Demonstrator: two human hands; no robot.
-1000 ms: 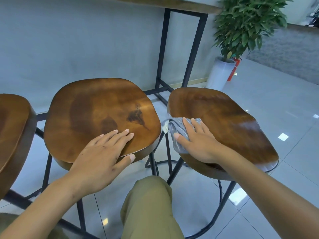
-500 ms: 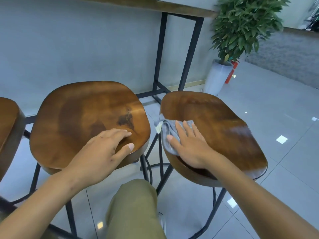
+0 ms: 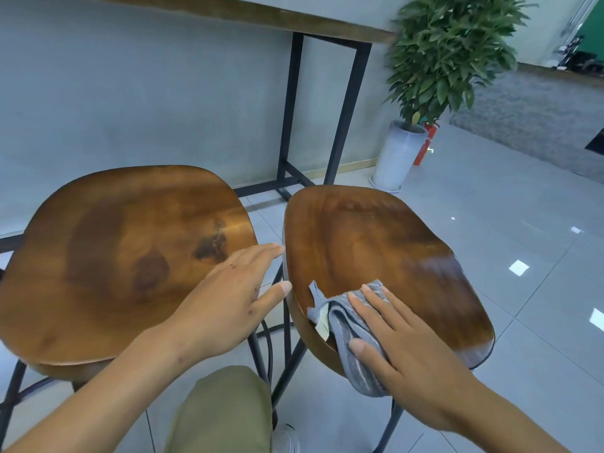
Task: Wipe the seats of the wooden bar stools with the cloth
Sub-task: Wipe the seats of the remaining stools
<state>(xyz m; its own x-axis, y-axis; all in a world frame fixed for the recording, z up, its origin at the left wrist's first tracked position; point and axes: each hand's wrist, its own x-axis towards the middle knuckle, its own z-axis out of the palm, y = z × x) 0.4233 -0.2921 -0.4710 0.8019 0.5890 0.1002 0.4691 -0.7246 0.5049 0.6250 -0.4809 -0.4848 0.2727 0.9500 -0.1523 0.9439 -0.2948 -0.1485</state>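
— Beside the bar counter, at two wooden stools: right hand (image 3: 405, 348) flat on grey cloth (image 3: 351, 335), fingers straight, thumb hooked over the near fold, pressing it onto near-left corner of right stool seat (image 3: 385, 253). Part of cloth hanging off seat's front edge.

— And the other hand?

— Left hand (image 3: 228, 302) spread wide, holding nothing, reaching past right edge of left stool seat (image 3: 124, 250) toward the gap btwn seats. Fingertips just short of right seat's rim; contact w/ it can't be told. Prob. going to steady that stool against the push of wiping.

— Why flat palm, not a grip?

— Likely to spread pressure over more cloth, cover more wood per pass. Thumb over the fold prob. keeps the bunched part from sliding off.

— Progress?

— Hard to judge. Sheen on right seat's far-right side, maybe damp, maybe just glare off varnish. Left seat dull, dark knots in the grain, not dirt as far as can be seen.

— Surroundings?

— Black metal legs of counter (image 3: 346, 109) behind, potted plant (image 3: 438, 60) in white pot at right, glossy tiled floor (image 3: 523, 223), khaki-clad knee (image 3: 225, 410) at bottom.
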